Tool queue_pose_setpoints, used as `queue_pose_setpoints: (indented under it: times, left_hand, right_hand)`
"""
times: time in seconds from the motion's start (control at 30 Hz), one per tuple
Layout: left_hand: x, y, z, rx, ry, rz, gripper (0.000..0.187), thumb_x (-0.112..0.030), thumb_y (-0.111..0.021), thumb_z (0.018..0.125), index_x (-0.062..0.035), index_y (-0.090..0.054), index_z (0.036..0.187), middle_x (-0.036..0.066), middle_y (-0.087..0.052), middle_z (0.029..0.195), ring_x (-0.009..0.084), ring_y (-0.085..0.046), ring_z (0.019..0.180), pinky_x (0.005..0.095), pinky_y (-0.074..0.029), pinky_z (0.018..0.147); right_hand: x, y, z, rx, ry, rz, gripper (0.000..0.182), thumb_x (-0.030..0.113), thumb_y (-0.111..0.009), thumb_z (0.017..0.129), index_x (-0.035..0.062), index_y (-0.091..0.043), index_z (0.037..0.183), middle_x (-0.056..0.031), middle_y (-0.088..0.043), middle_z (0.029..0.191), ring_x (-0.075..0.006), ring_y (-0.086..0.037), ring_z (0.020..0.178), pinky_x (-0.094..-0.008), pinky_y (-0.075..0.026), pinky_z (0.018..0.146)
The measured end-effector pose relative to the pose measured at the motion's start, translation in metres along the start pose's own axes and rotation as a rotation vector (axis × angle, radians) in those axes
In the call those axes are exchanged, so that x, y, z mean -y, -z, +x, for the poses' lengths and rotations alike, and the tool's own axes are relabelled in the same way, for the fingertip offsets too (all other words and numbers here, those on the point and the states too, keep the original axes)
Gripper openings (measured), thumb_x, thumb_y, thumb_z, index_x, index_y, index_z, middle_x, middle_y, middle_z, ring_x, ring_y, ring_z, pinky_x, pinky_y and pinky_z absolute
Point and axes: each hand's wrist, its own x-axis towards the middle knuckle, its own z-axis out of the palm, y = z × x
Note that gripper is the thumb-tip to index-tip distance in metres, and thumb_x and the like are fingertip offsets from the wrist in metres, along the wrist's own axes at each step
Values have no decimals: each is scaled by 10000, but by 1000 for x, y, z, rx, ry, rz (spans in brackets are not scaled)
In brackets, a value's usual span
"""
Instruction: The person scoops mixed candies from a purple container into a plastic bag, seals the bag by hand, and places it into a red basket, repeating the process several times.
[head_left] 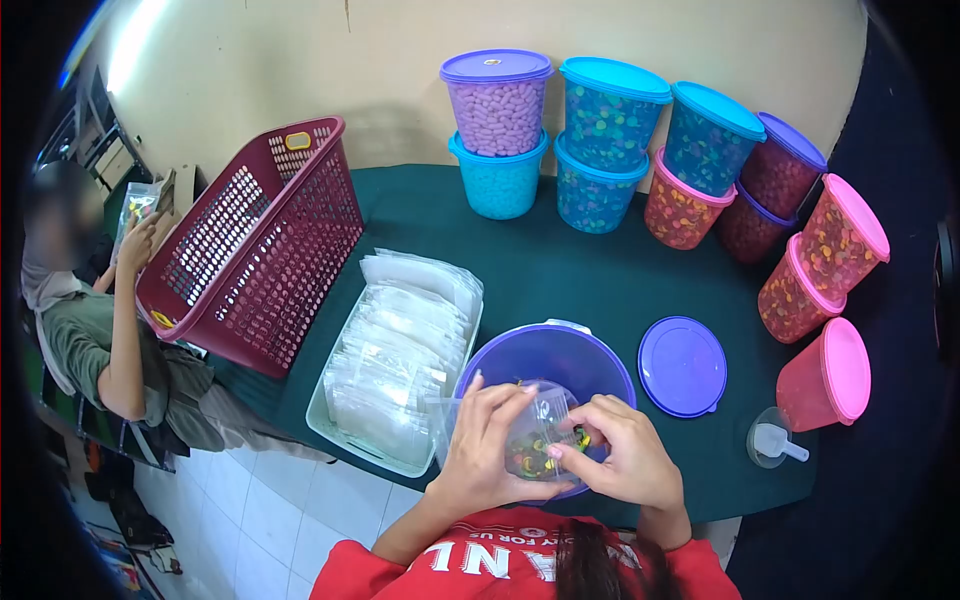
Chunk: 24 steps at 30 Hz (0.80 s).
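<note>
My left hand [482,440] is wrapped around a clear plastic cup [530,425], tilted over the open purple tub [485,362]. Small yellow, green and dark pieces [535,458] lie inside the see-through cup. My right hand [630,455] is at the cup's right side with fingers and thumb curled together, and some yellow pieces show between them. Much of the tub's inside is hidden by my hands and the cup. Right of the tub, its round purple lid [682,366] lies flat on the green cloth.
A pale tray [325,425] of flat clear bags [395,350] stands left of the tub. Beyond it is a maroon basket [290,260]. Stacked lidded tubs [605,130] line the back and right. A white scoop [772,440] rests at the right. Another person [120,350] holds a packet at left.
</note>
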Motion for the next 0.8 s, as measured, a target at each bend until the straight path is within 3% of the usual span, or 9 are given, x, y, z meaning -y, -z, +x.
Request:
queue_pose_setpoints:
  times: [0.03,0.13,0.2,0.23,0.3,0.33,0.4,0.53,0.8]
  left_hand:
    - [0,0,0,-4,3,2,979,-358,-809,415,-31,-325,1200,156,-406,1097,312,-416,1026,521,-260,925]
    - [-1,8,3,43,-17,10,940,-360,-801,440,-41,-348,1199,145,-408,1104,306,-409,1045,519,-257,924]
    - [-1,23,4,-210,42,32,918,-344,-810,436,-6,-377,1172,138,-401,1120,257,-403,1069,462,-231,960]
    - [7,29,0,-215,45,40,918,-344,-810,436,-6,-377,1172,138,-401,1120,257,-403,1069,462,-231,960]
    - [30,36,-10,-438,209,-60,751,-274,-751,573,-14,-390,1179,157,-400,1130,265,-403,1085,425,-291,929]
    - [35,37,-12,-442,210,-56,751,-274,-751,573,-14,-390,1179,157,-400,1130,265,-403,1085,425,-291,929]
    - [42,37,-17,-348,469,-250,566,-133,-691,665,9,-417,1141,155,-439,1095,225,-470,1024,348,-370,873]
    - [51,20,-25,-315,481,-566,345,35,-592,731,38,-450,1045,98,-548,940,144,-569,812,248,-454,726]
    - [46,4,-17,-582,413,-676,389,80,-596,705,-2,-390,1025,128,-553,946,161,-579,805,244,-475,675]
  right_hand:
    - [-2,-1,2,96,-62,-34,179,154,-659,675,25,-557,745,-79,-483,670,-205,-499,615,-315,-395,524]
    - [-15,-11,2,-61,41,83,117,100,-643,684,18,-590,748,-79,-499,701,-188,-512,628,-285,-409,540]
    - [-17,-6,3,-193,40,193,71,36,-632,675,17,-624,743,-77,-517,723,-166,-530,639,-264,-423,559]
    - [-20,-2,1,-223,56,186,76,11,-626,669,14,-624,746,-79,-540,721,-164,-544,652,-257,-433,574]
    - [-27,4,-2,-249,20,254,77,-1,-619,670,5,-622,747,-83,-570,716,-170,-559,670,-258,-442,603]
    - [-30,5,-3,-246,24,256,77,-1,-619,670,5,-622,747,-83,-570,716,-170,-559,670,-258,-442,603]
    - [-36,4,-4,-314,71,267,79,-9,-614,672,-1,-620,751,-86,-591,721,-173,-570,686,-263,-445,634]
    - [-39,-1,-5,-331,41,309,89,-9,-612,677,-3,-613,766,-87,-593,717,-167,-570,694,-269,-440,643]
    - [-39,-9,-5,-393,14,404,78,-28,-606,695,-29,-583,770,-71,-573,732,-113,-532,688,-217,-409,627]
